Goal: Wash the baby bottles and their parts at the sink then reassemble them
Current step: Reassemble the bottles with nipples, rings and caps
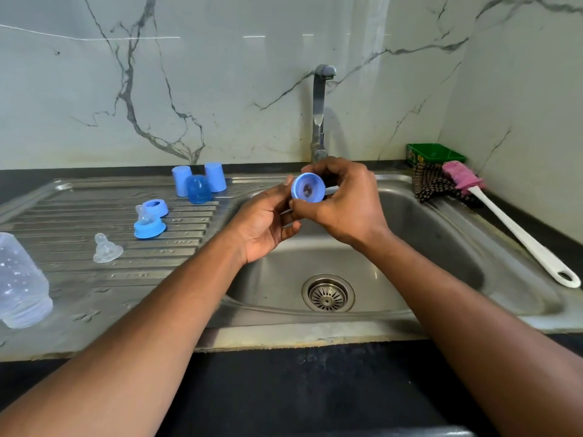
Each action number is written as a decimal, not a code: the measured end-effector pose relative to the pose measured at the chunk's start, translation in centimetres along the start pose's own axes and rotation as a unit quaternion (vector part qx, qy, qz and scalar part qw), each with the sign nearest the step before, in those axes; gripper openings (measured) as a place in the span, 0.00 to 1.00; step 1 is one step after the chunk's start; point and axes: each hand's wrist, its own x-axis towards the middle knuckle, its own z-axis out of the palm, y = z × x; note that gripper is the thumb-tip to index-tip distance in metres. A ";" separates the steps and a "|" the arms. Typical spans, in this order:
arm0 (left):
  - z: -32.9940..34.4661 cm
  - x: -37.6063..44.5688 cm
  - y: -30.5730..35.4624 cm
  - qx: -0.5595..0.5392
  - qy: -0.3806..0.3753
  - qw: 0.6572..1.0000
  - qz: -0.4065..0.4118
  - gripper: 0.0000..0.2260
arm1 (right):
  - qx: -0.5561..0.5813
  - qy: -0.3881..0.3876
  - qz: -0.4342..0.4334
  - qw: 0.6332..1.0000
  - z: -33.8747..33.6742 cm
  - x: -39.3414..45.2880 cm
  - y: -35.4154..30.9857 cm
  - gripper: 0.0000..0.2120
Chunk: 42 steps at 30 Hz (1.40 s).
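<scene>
1. Both hands are up over the sink (441, 234), just in front of the tap (319, 115). The right hand (344, 200) curls its fingers and thumb round a blue screw ring (307, 191) and grips it, with the open side turned to the person.
2. The left hand (268, 222) is just beside it on the left. Its fingers are loosely bent and its fingertips touch the edge of the ring. I cannot tell if it pinches the ring or only steadies it.
3. Something small and dark shows inside the ring. It is too blurry to say what it is.
4. No water runs from the tap.
5. On the ribbed draining board (79, 279) to the left lie the other parts: three blue caps (198, 184) at the far side, one more blue ring (155, 208), a ring with a teat in it (149, 227), and a loose clear teat (106, 249).
6. A clear bottle (22, 282) stands at the far left edge, with drops on it.
7. A bottle brush (504, 222) with a pink head lies on the right, by a dark cloth (433, 186) and a green tub (435, 154).
8. I think the washing is mostly done and this is the putting-together part. Next, a teat likely has to go into this ring, pushed through the hole until it sits snug all round.
</scene>
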 end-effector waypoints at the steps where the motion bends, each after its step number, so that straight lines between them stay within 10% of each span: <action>1: 0.0 0.0 0.0 -0.003 0.002 1.000 0.000 0.07 | 0.011 0.004 0.007 1.000 0.0 0.1 -0.1 0.17; 20: 0.9 -0.4 0.9 0.093 0.082 0.992 -0.036 0.13 | -0.096 -0.038 -0.118 0.988 1.0 -0.6 -0.9 0.21; 31: -0.9 0.1 0.5 0.200 0.105 0.972 0.065 0.11 | -0.031 -0.032 0.022 0.999 1.0 -0.1 0.8 0.18; 42: -2.4 -1.0 2.4 0.535 0.142 0.810 0.194 0.09 | -0.068 -0.224 0.109 0.966 1.1 0.5 2.8 0.17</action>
